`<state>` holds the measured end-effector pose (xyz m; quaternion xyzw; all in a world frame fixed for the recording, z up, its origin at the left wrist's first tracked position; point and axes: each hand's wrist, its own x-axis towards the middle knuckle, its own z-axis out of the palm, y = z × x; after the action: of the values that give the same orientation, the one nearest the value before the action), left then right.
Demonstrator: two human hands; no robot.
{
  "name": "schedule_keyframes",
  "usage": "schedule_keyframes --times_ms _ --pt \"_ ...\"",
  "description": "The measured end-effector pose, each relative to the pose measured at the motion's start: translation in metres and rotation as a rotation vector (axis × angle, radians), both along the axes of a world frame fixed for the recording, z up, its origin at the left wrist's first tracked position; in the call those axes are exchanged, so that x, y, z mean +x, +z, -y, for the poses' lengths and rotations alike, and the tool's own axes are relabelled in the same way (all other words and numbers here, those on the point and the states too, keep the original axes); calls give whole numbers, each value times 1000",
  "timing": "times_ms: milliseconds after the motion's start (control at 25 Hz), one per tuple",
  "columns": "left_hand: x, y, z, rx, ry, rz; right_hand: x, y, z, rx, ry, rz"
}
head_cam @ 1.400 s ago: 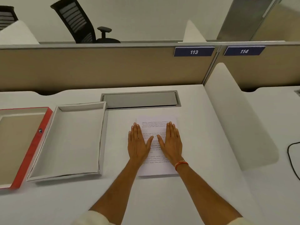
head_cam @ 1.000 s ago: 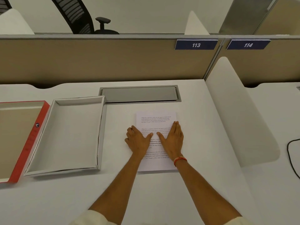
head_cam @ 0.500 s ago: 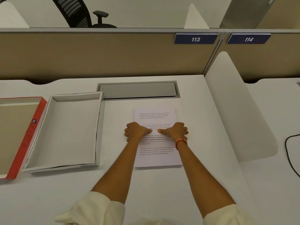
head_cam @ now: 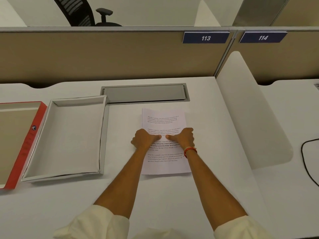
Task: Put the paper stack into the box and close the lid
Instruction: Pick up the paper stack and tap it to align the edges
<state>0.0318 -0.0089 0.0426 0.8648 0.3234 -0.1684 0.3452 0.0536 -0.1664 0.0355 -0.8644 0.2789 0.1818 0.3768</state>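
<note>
A stack of white printed paper [head_cam: 163,118] lies flat on the white desk in front of me. My left hand [head_cam: 144,138] curls over its left edge and my right hand [head_cam: 183,137], with a red thread at the wrist, curls over its right edge. Both thumbs press on the top sheet and almost meet in the middle. The open white box [head_cam: 103,135] stands empty to the left of the paper. Its red lid [head_cam: 27,144] lies upside down further left, partly cut off by the frame.
A grey cable hatch [head_cam: 145,93] is set into the desk just behind the paper. A white side divider [head_cam: 250,109] rises on the right, with a black cable [head_cam: 307,163] beyond it. A beige partition [head_cam: 103,56] closes the back.
My hands lay flat with fingers stretched on the paper. The fingers have since curled down around the stack's two side edges, leaving the thumbs on top. The paper has not moved.
</note>
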Motion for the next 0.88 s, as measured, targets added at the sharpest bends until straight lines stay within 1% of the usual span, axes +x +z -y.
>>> schedule_keyframes --times_ms 80,200,280,320,400,560,680,800,880 --pt "-5 -1 0 -97 76 50 -2 -1 -1 -33 14 -18" --pt "-6 0 -3 -212 166 61 -2 -9 2 -19 69 15" --pt "-6 2 -5 -240 149 82 1 -22 9 23 88 54" --pt "-6 6 -5 -240 130 101 -1 -18 10 44 77 68" --pt "-7 15 -4 -250 110 164 -10 16 7 91 27 109" --pt "-5 49 -3 -367 191 344 -13 66 12 142 -50 305" --pt "-1 67 2 -472 229 537 -14 98 15 179 -96 505" --pt "-5 79 12 -529 252 732 -16 108 14 305 -196 646" --pt "-9 78 17 -553 249 815 -20 105 14 363 -242 705"
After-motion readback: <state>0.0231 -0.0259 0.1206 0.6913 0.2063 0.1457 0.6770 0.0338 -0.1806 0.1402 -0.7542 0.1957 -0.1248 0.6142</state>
